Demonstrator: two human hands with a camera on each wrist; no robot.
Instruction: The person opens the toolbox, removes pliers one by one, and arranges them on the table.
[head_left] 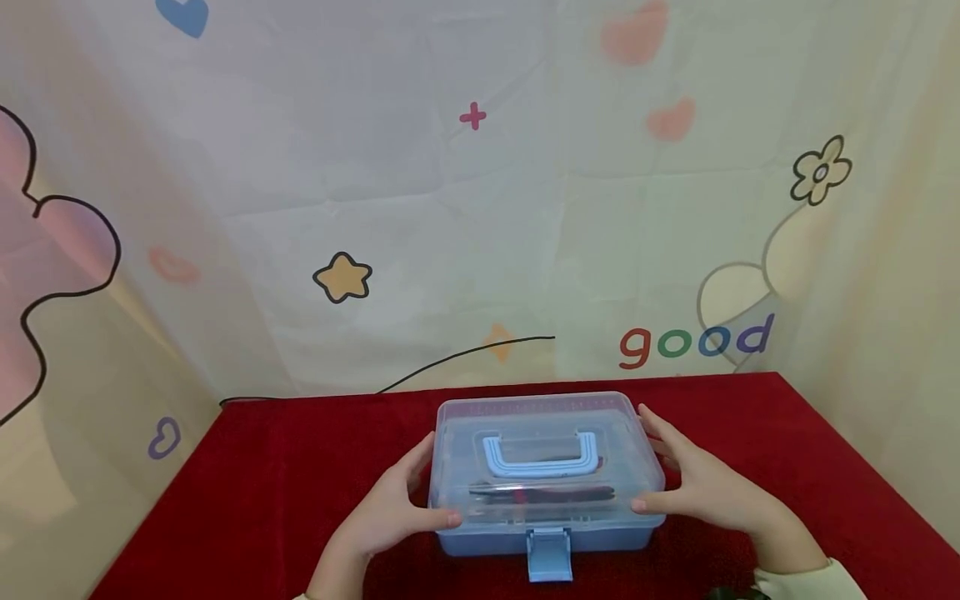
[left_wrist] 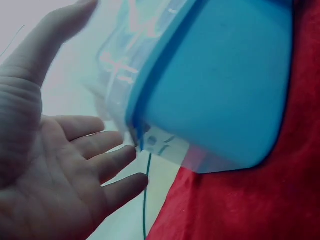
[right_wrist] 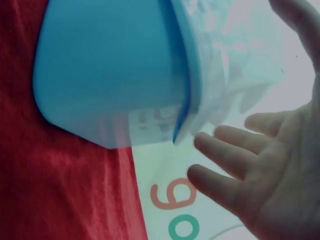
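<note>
One blue box with one handle and one lowered latch is seen at the lower centre of the head view, flanked by the left hand and the right hand, both held open with fingers extended. Its clear lid is partly covered by two thumbs, and the number of dark items inside cannot be told. One red cloth is spread below; one backdrop is hung across the upper frame.
</note>
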